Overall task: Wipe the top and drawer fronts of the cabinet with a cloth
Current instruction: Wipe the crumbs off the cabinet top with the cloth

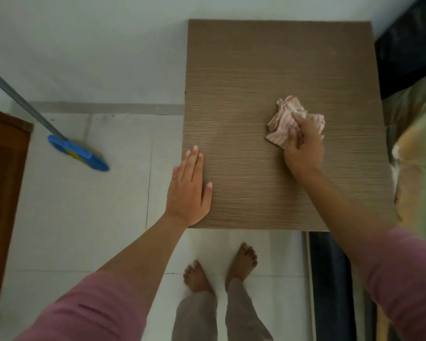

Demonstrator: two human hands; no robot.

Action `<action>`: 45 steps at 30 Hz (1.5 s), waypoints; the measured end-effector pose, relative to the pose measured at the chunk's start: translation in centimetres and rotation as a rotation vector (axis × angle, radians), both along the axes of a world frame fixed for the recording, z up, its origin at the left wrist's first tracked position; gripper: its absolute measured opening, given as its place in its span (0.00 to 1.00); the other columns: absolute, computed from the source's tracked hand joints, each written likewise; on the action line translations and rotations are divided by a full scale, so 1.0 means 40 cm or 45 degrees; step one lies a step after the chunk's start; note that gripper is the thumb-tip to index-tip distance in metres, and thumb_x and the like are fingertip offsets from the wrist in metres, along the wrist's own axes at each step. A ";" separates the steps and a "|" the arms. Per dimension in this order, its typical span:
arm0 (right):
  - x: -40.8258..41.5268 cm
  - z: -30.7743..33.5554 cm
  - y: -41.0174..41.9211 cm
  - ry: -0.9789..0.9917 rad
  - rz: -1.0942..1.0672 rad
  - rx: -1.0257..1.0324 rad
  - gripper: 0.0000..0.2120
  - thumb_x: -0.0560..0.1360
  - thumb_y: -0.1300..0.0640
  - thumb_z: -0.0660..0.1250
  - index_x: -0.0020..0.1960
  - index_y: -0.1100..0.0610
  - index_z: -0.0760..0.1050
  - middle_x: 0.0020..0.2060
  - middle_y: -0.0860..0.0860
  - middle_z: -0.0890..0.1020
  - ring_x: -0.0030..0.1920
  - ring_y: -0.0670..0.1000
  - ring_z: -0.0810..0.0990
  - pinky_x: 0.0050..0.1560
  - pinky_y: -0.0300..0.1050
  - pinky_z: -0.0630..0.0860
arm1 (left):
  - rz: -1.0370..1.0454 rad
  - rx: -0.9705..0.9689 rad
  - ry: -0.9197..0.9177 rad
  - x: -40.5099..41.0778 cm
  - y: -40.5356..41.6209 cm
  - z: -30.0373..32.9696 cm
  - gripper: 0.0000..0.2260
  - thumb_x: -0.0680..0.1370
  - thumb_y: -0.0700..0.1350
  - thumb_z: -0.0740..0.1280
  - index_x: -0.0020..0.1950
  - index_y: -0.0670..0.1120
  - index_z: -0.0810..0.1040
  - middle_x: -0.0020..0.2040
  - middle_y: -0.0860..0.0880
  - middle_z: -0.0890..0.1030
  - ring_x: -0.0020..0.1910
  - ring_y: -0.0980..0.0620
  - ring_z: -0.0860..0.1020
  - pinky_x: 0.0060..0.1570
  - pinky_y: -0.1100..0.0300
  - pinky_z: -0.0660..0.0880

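Observation:
The cabinet top (256, 77) is a brown wood-grain panel seen from straight above. A crumpled cloth (284, 114) with pink and white stripes lies on its right half. My right hand (303, 148) presses down on the cloth and grips it with bent fingers. My left hand (188, 190) rests flat on the near left edge of the top, fingers straight and together, holding nothing. The drawer fronts are hidden below the top.
A blue mop head (78, 152) on a grey pole leans on the white tiled floor to the left. A dark wooden door or panel (3, 193) stands at the far left. Bedding (418, 148) lies right of the cabinet. My bare feet (221, 269) stand in front.

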State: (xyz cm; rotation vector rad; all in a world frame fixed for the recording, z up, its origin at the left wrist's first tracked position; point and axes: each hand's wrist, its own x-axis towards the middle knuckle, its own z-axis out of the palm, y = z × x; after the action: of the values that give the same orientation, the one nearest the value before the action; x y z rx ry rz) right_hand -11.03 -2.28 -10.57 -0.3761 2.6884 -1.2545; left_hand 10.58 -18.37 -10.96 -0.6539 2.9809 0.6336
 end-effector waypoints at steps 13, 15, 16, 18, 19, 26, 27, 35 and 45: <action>-0.070 0.007 -0.112 0.028 0.645 0.130 0.19 0.78 0.58 0.59 0.68 0.49 0.70 0.74 0.50 0.62 0.76 0.52 0.53 0.72 0.59 0.43 | 0.013 -0.002 -0.061 -0.004 0.001 0.011 0.28 0.78 0.51 0.53 0.75 0.40 0.54 0.76 0.43 0.53 0.76 0.47 0.49 0.70 0.46 0.50; -0.053 0.008 -0.095 0.013 0.714 0.103 0.19 0.78 0.58 0.59 0.68 0.49 0.71 0.74 0.51 0.63 0.76 0.52 0.54 0.73 0.61 0.45 | 0.020 -0.009 -0.067 -0.004 0.004 0.013 0.28 0.78 0.51 0.53 0.75 0.40 0.54 0.76 0.43 0.54 0.75 0.46 0.50 0.70 0.45 0.51; -0.039 0.008 -0.088 0.007 0.730 0.094 0.19 0.77 0.58 0.59 0.67 0.49 0.71 0.73 0.51 0.64 0.76 0.52 0.54 0.74 0.62 0.46 | 0.022 -0.016 -0.071 -0.003 0.005 0.014 0.28 0.78 0.51 0.53 0.74 0.39 0.55 0.76 0.43 0.54 0.75 0.46 0.51 0.70 0.45 0.51; -0.006 0.009 -0.076 0.005 0.737 0.072 0.18 0.77 0.58 0.60 0.66 0.50 0.72 0.73 0.51 0.65 0.76 0.52 0.55 0.73 0.61 0.46 | 0.028 -0.030 -0.067 -0.002 0.007 0.016 0.28 0.77 0.51 0.52 0.74 0.39 0.56 0.76 0.42 0.55 0.75 0.45 0.52 0.69 0.45 0.51; 0.014 0.009 -0.070 0.006 0.738 0.061 0.18 0.77 0.59 0.60 0.66 0.50 0.73 0.73 0.51 0.65 0.75 0.52 0.56 0.73 0.59 0.46 | 0.032 -0.035 -0.063 -0.001 0.008 0.017 0.28 0.77 0.51 0.52 0.74 0.38 0.56 0.76 0.42 0.56 0.75 0.45 0.52 0.69 0.46 0.51; 0.157 0.011 -0.033 0.001 0.714 0.062 0.19 0.75 0.56 0.58 0.64 0.50 0.74 0.72 0.51 0.67 0.75 0.52 0.57 0.71 0.58 0.46 | 0.038 -0.075 -0.045 0.018 0.020 0.012 0.28 0.77 0.51 0.53 0.74 0.40 0.56 0.76 0.43 0.54 0.75 0.45 0.52 0.69 0.46 0.51; 0.180 0.010 -0.027 0.005 0.712 0.070 0.19 0.74 0.55 0.59 0.64 0.49 0.74 0.72 0.51 0.67 0.75 0.52 0.58 0.72 0.58 0.47 | 0.039 -0.078 -0.045 0.025 0.021 0.011 0.28 0.77 0.51 0.52 0.74 0.40 0.56 0.76 0.43 0.54 0.75 0.45 0.53 0.69 0.45 0.51; 0.350 -0.001 0.031 0.013 0.650 0.036 0.19 0.74 0.55 0.59 0.64 0.50 0.75 0.71 0.51 0.69 0.74 0.52 0.59 0.71 0.58 0.47 | -0.016 -0.104 -0.037 0.195 0.037 -0.008 0.28 0.77 0.53 0.45 0.76 0.43 0.52 0.77 0.47 0.51 0.75 0.49 0.51 0.69 0.47 0.47; 0.462 -0.010 0.060 0.044 0.670 -0.022 0.16 0.76 0.57 0.61 0.63 0.50 0.76 0.70 0.51 0.70 0.74 0.52 0.60 0.71 0.56 0.45 | -0.049 -0.144 0.036 0.258 0.028 -0.030 0.26 0.79 0.53 0.48 0.75 0.44 0.56 0.76 0.48 0.54 0.74 0.52 0.47 0.69 0.47 0.45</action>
State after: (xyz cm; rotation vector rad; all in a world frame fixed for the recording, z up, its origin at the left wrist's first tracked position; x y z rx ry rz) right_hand 7.45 0.11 -10.98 -1.0309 2.3663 -1.1101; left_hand 20.89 -17.26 -12.16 -0.5968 3.0655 0.4793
